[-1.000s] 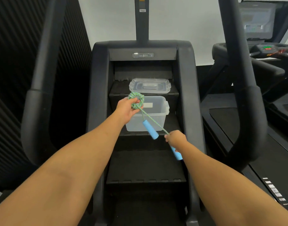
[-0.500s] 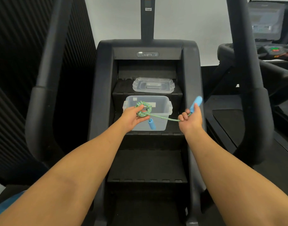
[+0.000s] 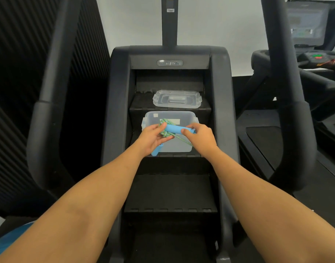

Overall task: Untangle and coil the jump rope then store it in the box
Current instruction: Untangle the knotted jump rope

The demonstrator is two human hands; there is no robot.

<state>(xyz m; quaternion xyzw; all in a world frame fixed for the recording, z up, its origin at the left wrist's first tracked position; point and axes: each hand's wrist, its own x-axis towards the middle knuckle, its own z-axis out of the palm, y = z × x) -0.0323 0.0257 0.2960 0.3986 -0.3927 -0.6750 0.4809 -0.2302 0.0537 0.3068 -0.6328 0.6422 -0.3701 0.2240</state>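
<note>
Two hands are closed on the jump rope (image 3: 182, 140) just over the open clear box (image 3: 186, 117), its green coil (image 3: 166, 122) gripped by the left fingers (image 3: 160, 128), a blue handle (image 3: 175, 128) pinched by the right fingers (image 3: 188, 132); coiling is judged nearly finished, and lowering it into the box below the fingers is called for.

Clear glossy plastic box (image 3: 182, 147); braided rope (image 3: 165, 130); matt foam handle (image 3: 175, 128).

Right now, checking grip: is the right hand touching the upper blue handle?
Touching. Head view: the right hand pinches the upper blue handle at its right end.
</note>
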